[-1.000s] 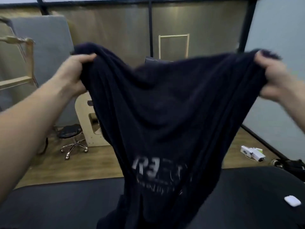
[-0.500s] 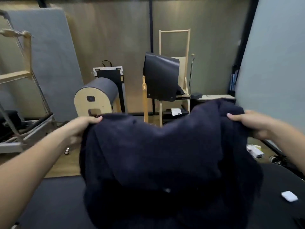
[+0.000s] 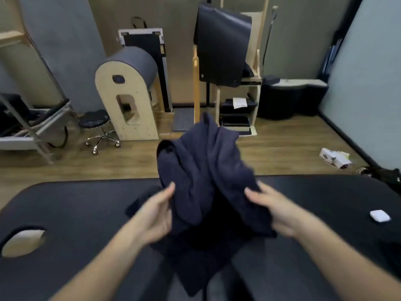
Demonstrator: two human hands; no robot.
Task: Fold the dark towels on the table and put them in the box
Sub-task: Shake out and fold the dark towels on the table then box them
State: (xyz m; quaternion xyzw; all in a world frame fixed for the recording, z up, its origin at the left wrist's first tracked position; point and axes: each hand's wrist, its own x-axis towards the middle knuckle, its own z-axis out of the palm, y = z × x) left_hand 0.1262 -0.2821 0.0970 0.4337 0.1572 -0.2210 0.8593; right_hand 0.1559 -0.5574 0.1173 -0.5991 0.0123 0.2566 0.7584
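Black surface (image 3: 76,209), dark towel (image 3: 206,170) bunched between my left grip (image 3: 156,211) and right grip (image 3: 275,210), both blurred, clamped or not I cannot tell

Both bare forearms come in from the bottom corners and angle in toward the dark towel (image 3: 206,170), one on each side. Left hand (image 3: 155,213) sits against the towel's left edge, thumb up, fingers looking pretty straight and partly tucked behind the cloth. Right hand (image 3: 274,211) is on the towel's right side, fingers spread and straight-ish, lying on the fabric. Lots of motion blur on both, so I can't make out any real pinch.
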